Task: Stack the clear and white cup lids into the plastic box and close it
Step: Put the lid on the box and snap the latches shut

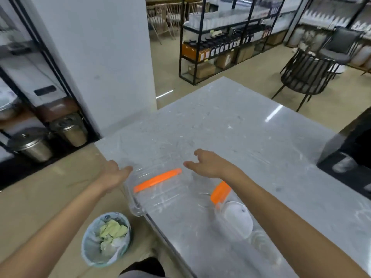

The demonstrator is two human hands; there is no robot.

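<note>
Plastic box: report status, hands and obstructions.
Left hand open at box's left edge. Right hand open, above it, holding nothing. Plastic box at table edge, white lids beside. Nothing blocking.

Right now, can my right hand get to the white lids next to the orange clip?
Probably yes. The right hand is open above the clear plastic box, and the white lids lie on the table just under that forearm, with nothing on top; pulling the hand back should reach them.

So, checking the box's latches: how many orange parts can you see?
2: a long orange handle on the clear box between the hands, and an orange clip under the right forearm. Others may be hidden.
</note>
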